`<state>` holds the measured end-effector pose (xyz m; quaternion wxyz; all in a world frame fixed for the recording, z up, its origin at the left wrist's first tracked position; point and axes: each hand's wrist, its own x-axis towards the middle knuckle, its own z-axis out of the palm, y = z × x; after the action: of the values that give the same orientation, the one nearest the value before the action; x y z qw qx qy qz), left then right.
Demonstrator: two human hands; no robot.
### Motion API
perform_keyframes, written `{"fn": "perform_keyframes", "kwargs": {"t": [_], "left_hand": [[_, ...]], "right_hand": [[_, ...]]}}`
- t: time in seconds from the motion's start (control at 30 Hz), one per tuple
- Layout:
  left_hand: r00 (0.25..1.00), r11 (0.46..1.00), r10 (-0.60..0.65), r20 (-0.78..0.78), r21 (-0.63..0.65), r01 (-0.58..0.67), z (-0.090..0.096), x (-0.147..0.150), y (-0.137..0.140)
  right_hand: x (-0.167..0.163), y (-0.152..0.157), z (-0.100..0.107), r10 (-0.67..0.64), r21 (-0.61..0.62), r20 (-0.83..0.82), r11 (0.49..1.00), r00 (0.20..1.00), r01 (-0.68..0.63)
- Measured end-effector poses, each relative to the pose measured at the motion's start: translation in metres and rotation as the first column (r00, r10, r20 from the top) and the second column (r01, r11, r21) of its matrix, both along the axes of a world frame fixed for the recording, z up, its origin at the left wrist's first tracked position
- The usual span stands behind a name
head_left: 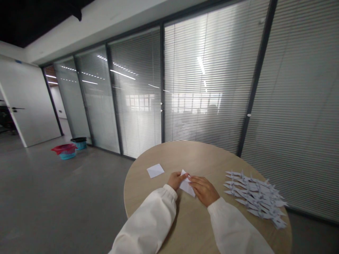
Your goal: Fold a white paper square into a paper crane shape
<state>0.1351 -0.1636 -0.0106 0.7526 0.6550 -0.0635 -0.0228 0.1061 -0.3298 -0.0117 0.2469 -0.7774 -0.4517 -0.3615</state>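
A folded piece of white paper (pixel 187 188) is held between both hands, over the middle of the round wooden table (pixel 185 151). My left hand (pixel 176 180) grips its left edge, thumb on top. The fingers of my right hand (pixel 204 189) lie together across its right side, pressing on it near the left thumb. Part of the paper is hidden under the fingers. To the left of my hands a flat white sheet of paper (pixel 155 170) lies by itself. On the right side of the table, several folded paper cranes (pixel 258 195) sit in close rows.
Behind the table runs a glass partition with blinds (pixel 206 88), close to its far edge. On the floor at the left stand a blue bin with a red liner (pixel 66 152) and a blue bin with a black liner (pixel 81 144). A white door (pixel 29 102) stands open farther left.
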Motion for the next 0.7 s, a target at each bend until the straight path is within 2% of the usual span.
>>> {"fn": "perform_keyframes", "kwargs": {"t": [0.07,0.13,0.2,0.3,0.33,0.4,0.47,0.53,0.7], "left_hand": [[0.999,0.999,0.032,0.043,0.041,-0.034,0.0,0.001,0.001],[0.994,0.994,0.062,0.085,0.08,-0.069,0.0,0.0,0.0],[0.992,0.993,0.058,0.108,0.092,-0.068,0.002,-0.001,-0.001],[0.994,0.997,-0.007,0.114,0.083,-0.003,0.005,-0.006,-0.005],[0.993,0.997,-0.021,0.113,0.082,0.011,0.005,-0.007,-0.007],[0.994,0.996,-0.03,0.106,0.086,0.021,0.007,-0.01,-0.009],[0.995,0.995,-0.021,0.097,0.095,0.012,0.007,-0.012,-0.01],[0.996,0.995,-0.019,0.086,0.103,0.01,0.007,-0.013,-0.011],[0.995,0.994,-0.027,0.097,0.109,0.016,0.006,-0.012,-0.011]], "right_hand": [[-0.003,0.001,0.001,-0.001,0.061,-0.101,0.998,0.995,0.007],[-0.003,0.001,0.002,-0.007,0.18,-0.235,0.982,0.972,0.051],[0.0,-0.001,0.001,-0.008,0.323,-0.399,0.935,0.917,0.149],[0.008,-0.003,-0.004,0.091,0.464,-0.648,0.835,0.756,0.297],[0.011,-0.003,-0.006,0.15,0.481,-0.706,0.819,0.692,0.313],[0.015,-0.003,-0.009,0.288,0.496,-0.776,0.828,0.562,0.261],[0.017,-0.003,-0.011,0.382,0.524,-0.788,0.828,0.483,0.2],[0.016,-0.002,-0.011,0.412,0.536,-0.784,0.826,0.464,0.172],[0.014,-0.001,-0.01,0.39,0.516,-0.786,0.842,0.48,0.159]]}}
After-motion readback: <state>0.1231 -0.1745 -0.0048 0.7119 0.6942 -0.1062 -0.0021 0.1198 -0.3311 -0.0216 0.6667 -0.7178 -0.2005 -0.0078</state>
